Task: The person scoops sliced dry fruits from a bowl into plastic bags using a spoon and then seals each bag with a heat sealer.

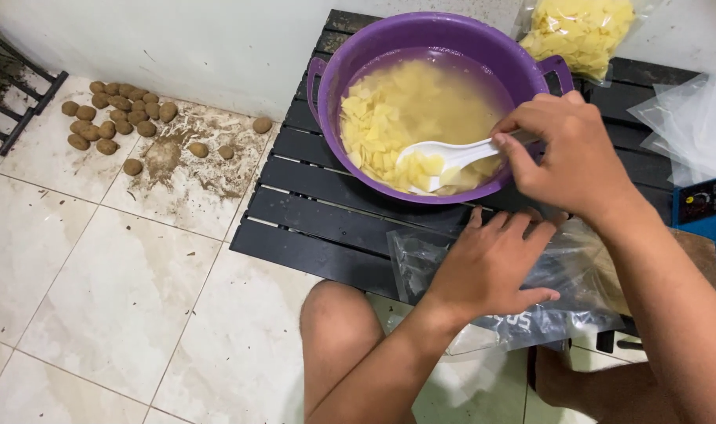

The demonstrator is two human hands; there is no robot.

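muddy potatoes [114,118] on floor, filled bag [579,31]

My right hand [574,153] dips a white spoon [452,157] among pale yellow slices [405,110] in the purple basin [389,184], black slatted table [318,212] beneath, brown potatoes [118,114] at ten o'clock.

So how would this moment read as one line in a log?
right hand: scooping slices with white spoon | purple basin: water, slices | left hand: on clear bag
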